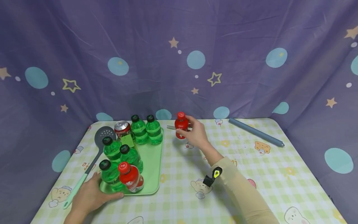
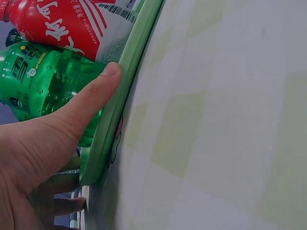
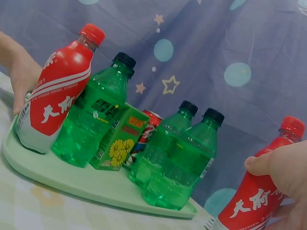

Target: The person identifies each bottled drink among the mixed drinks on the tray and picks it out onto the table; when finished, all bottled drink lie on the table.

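My right hand (image 1: 196,133) grips a red plastic drink bottle (image 1: 181,123) with a red cap, upright, to the right of the tray. Whether its base touches the table I cannot tell. With the thumb on the rim and the fingers round the side, my left hand (image 1: 89,195) holds the near left corner of a light green tray (image 1: 152,158). On the tray stand a second red bottle (image 3: 60,91), several green soda bottles (image 1: 112,175) with black caps, a green drink carton (image 3: 120,139) with yellow flowers, and a soda can (image 1: 122,128).
A slotted skimmer (image 1: 104,137) with a mint handle lies along the tray's left side. Fork tines (image 1: 171,127) show behind the held bottle. A grey-blue rod (image 1: 255,132) lies at the back right of the checked tablecloth (image 1: 195,205). A purple curtain (image 1: 237,37) hangs behind.
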The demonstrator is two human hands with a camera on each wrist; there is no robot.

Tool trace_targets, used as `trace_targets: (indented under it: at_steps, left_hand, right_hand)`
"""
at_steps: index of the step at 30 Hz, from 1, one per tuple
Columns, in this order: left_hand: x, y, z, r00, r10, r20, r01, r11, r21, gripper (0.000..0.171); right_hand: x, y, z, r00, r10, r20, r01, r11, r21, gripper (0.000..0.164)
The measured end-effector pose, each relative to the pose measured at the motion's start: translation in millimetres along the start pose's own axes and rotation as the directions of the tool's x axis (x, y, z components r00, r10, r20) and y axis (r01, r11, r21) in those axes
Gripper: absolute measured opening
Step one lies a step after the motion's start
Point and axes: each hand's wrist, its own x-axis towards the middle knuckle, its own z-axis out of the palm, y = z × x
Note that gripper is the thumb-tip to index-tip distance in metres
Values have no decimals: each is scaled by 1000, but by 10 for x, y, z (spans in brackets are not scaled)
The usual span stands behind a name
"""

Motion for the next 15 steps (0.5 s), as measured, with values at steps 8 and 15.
trace_targets:
  at_steps: [8,15]
  left_hand:
    - [0,-7,15,1000,-15,11,15,1000,2,142]
    - [2,-10,5,1000,-20,11,20,1000,3,143]
  right_hand:
    - [24,125,9,999,38,-23,-38,999,-3,69]
    - [93,214,31,997,78,-13,-78,997,11,67]
